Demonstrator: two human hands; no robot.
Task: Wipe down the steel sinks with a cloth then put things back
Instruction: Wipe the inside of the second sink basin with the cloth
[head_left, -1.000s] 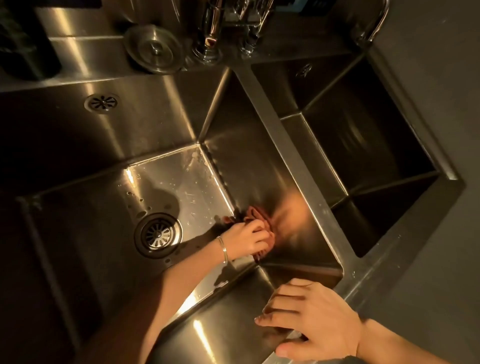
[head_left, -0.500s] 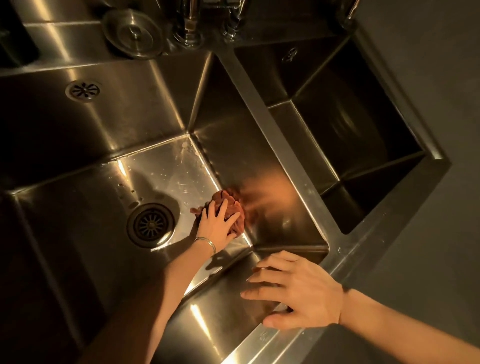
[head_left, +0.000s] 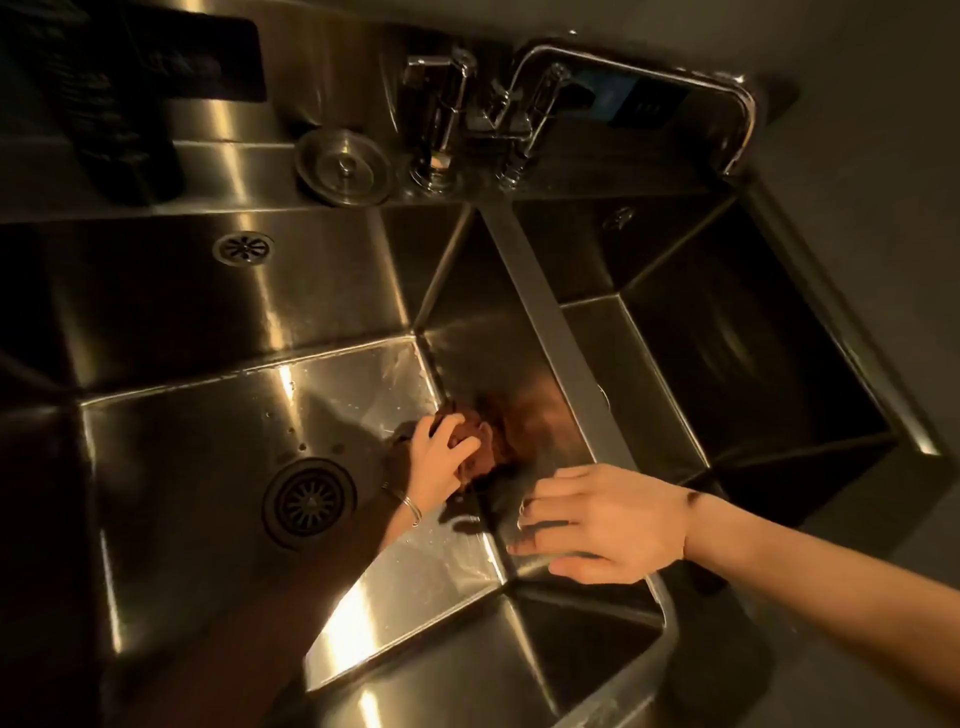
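My left hand (head_left: 441, 460) presses a crumpled reddish-brown cloth (head_left: 480, 447) against the bottom right corner of the large steel sink (head_left: 208, 457), where the floor meets the right wall. A thin bracelet circles that wrist. My right hand (head_left: 597, 525) hovers flat with fingers spread over the sink's near right edge, holding nothing. A second, smaller steel sink (head_left: 727, 364) lies to the right, beyond a steel divider (head_left: 545, 312).
A round drain strainer (head_left: 309, 501) sits in the large sink's floor. On the back ledge rest a steel drain lid (head_left: 343, 166), two taps (head_left: 467, 114) and a dark block (head_left: 124, 130) at the left. An overflow vent (head_left: 243, 247) marks the back wall. Grey countertop (head_left: 857, 260) lies right.
The cloth and my left hand slid along the right wall's foot toward the back. My right hand lifted off the near rim and moved left. The view tilted upward, showing the taps.
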